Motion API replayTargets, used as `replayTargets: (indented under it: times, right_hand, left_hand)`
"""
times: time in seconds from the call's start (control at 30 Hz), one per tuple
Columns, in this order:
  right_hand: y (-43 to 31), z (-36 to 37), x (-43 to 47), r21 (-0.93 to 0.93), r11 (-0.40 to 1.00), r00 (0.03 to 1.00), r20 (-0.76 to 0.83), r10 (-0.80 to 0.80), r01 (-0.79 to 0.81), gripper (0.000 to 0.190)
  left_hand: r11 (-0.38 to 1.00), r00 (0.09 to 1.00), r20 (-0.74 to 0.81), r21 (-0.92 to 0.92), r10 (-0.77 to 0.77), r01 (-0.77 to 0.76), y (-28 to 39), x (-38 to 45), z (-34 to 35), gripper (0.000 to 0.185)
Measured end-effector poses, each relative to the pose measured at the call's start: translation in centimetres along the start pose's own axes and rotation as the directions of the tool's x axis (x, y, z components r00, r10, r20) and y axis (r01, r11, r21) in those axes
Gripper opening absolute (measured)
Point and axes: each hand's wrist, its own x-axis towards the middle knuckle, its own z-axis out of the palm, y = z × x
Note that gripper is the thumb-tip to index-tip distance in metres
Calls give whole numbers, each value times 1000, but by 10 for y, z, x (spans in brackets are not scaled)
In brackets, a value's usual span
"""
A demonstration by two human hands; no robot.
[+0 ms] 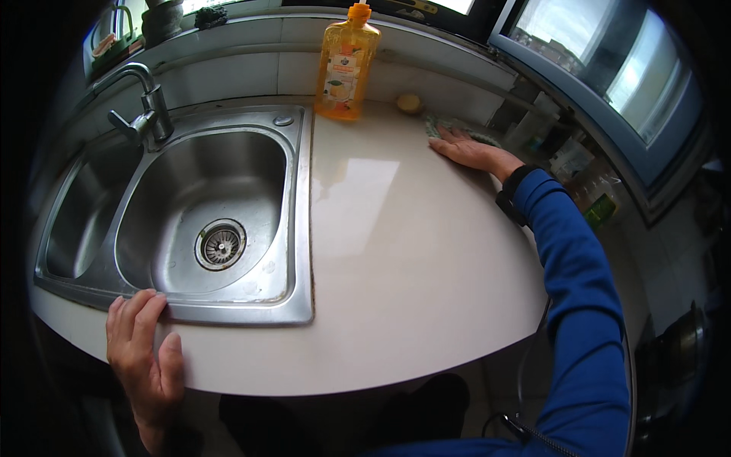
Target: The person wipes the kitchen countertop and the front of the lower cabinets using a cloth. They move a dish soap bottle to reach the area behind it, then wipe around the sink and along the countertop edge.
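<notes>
My right hand (465, 149) lies flat on a green and white cloth (437, 127) at the back right of the pale countertop (400, 257). Much of the cloth is hidden beneath the palm and fingers. Just left of the cloth, a small yellowish round thing, perhaps a sponge, (409, 104) rests near the tiled wall. At the front left, the fingertips of my left hand (143, 343) touch the front rim of the stainless steel double sink (302, 228), with nothing held. A strainer (221, 245) sits in the drain of the larger bowl.
An orange pump bottle (345, 74) stands behind, right of the sink. The metal faucet (154, 108) rises at the sink's back. Plastic bottles and containers (571, 160) crowd the right side, below an open window sash (651, 165). A potted item (163, 21) stands on the sill.
</notes>
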Motion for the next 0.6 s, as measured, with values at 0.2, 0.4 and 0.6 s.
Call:
replayTargets:
  times: [0.2, 0.4, 0.6]
  right_hand:
    - [-77, 7, -7, 43, 996, 997, 21, -77, 76, 91]
    - [-148, 25, -27, -34, 960, 960, -26, -278, 277, 89]
    - [-177, 46, -82, -53, 906, 905, -42, -423, 420, 94]
  left_hand:
    - [1000, 998, -52, 1, 18, -18, 0, 0, 2, 40]
    - [997, 995, -96, -65, 35, -42, -2, -1, 3, 35]
    - [997, 992, -119, -50, 45, -51, -4, -2, 5, 31]
